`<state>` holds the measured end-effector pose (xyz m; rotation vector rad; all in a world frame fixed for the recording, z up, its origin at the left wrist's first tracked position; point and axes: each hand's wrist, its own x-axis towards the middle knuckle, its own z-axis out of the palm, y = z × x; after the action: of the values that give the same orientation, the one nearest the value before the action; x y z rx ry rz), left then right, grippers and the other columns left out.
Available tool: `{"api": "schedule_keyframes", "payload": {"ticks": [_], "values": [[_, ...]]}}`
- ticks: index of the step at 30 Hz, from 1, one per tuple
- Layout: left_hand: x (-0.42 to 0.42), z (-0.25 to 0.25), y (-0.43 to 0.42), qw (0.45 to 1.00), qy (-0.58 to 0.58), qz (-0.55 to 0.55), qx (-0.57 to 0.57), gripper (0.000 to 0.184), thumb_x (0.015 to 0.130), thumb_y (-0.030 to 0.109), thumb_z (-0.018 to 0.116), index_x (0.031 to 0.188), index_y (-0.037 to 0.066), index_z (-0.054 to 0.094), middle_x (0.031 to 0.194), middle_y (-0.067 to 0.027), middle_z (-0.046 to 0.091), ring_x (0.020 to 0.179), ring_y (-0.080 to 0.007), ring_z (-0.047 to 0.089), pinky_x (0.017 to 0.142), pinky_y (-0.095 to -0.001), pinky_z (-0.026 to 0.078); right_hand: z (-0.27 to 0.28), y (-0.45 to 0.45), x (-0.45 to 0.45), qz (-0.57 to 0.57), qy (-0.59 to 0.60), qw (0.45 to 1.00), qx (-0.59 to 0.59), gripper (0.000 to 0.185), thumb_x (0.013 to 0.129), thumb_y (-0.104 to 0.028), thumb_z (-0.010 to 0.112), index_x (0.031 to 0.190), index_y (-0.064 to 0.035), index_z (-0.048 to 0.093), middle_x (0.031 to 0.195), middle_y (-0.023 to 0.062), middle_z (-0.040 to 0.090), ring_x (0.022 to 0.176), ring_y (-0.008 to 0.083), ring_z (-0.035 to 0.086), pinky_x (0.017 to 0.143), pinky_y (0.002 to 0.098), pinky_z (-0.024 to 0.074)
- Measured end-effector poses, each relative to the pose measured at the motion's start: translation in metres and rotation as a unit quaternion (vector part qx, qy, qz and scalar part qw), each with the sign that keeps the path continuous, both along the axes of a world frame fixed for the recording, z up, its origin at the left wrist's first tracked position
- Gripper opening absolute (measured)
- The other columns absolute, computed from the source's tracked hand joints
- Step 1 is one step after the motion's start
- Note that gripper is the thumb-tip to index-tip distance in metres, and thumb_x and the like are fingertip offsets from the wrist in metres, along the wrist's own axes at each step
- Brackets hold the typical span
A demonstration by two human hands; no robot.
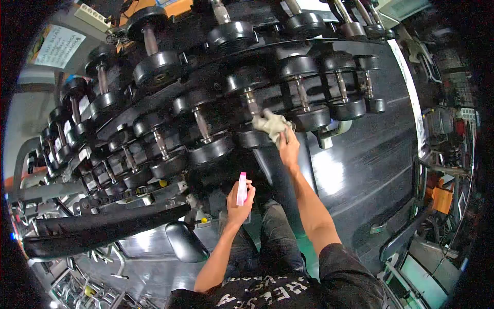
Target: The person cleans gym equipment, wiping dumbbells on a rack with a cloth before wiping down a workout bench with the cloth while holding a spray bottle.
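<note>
My right hand [289,146] is closed on a pale, crumpled cloth [270,123]. The cloth lies against the handle and front head of a black dumbbell [251,103] in the lower row of the rack. Lower down and to the left, in front of my body, my left hand [240,200] grips a bottle with a pink and white top [242,189]. The fingers wrap round it, and most of its body is hidden by the hand. The bottle is apart from the dumbbells.
Two rows of black dumbbells [157,67] with metal handles fill the rack. A padded bench [108,232] stands at the lower left. Gym machines line the right side, near an orange object [442,200]. A paper sign [59,46] hangs at the upper left.
</note>
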<state>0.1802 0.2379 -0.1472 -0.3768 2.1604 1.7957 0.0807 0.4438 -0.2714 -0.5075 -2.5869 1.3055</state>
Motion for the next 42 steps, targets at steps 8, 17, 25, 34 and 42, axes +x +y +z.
{"api": "schedule_keyframes", "payload": {"ticks": [8,17,25,34,42], "values": [[0.006,-0.011,-0.004,0.999,0.037,-0.001,0.018,0.017,0.088,0.009,0.065,0.104,0.006,0.059,0.077,-0.0014,0.059,0.056,-0.0081,0.054,0.051,-0.0254,0.045,0.004,-0.003,-0.008,-0.1,-0.061,0.993,0.007,0.03,0.096,-0.026,0.052,0.107,0.001,0.061,0.103,0.0232,0.065,0.097,0.0426,0.061,0.084,0.0451,0.0477],[0.004,0.0,0.002,0.999,0.009,-0.038,0.026,0.018,0.088,0.008,0.065,0.104,0.004,0.059,0.077,-0.0021,0.058,0.056,-0.0079,0.053,0.05,-0.0249,0.044,0.022,-0.088,0.001,0.316,0.076,0.917,0.231,0.027,0.076,-0.011,0.06,0.1,-0.0161,0.072,0.123,0.0049,0.062,0.13,0.0308,0.044,0.114,0.0431,0.0293],[-0.005,-0.004,0.007,0.992,0.009,-0.1,0.081,0.019,0.09,0.009,0.063,0.107,0.005,0.057,0.081,0.0004,0.059,0.057,-0.005,0.053,0.05,-0.021,0.044,0.026,-0.074,0.035,0.285,0.057,0.951,0.102,0.034,0.077,-0.016,0.065,0.11,-0.0122,0.068,0.118,0.0172,0.063,0.115,0.0328,0.057,0.106,0.0385,0.0405],[-0.016,-0.001,0.022,0.982,-0.061,-0.174,0.04,0.021,0.091,0.008,0.062,0.109,0.0,0.055,0.087,-0.0046,0.06,0.061,-0.0077,0.055,0.055,-0.0242,0.047,-0.016,-0.004,0.157,-0.113,-0.164,0.633,-0.748,0.045,0.098,-0.029,0.044,0.13,0.0008,0.051,0.123,0.0094,0.061,0.109,0.0204,0.059,0.095,0.0346,0.0463],[-0.018,-0.017,0.035,0.965,-0.039,-0.26,-0.001,0.021,0.09,0.01,0.063,0.109,0.002,0.057,0.086,-0.0035,0.062,0.062,-0.0076,0.056,0.056,-0.023,0.047,-0.083,0.024,0.133,-0.281,-0.018,0.618,-0.734,0.044,0.102,-0.032,0.036,0.137,-0.0054,0.043,0.128,0.0102,0.056,0.11,0.0228,0.059,0.089,0.038,0.0506]]}}
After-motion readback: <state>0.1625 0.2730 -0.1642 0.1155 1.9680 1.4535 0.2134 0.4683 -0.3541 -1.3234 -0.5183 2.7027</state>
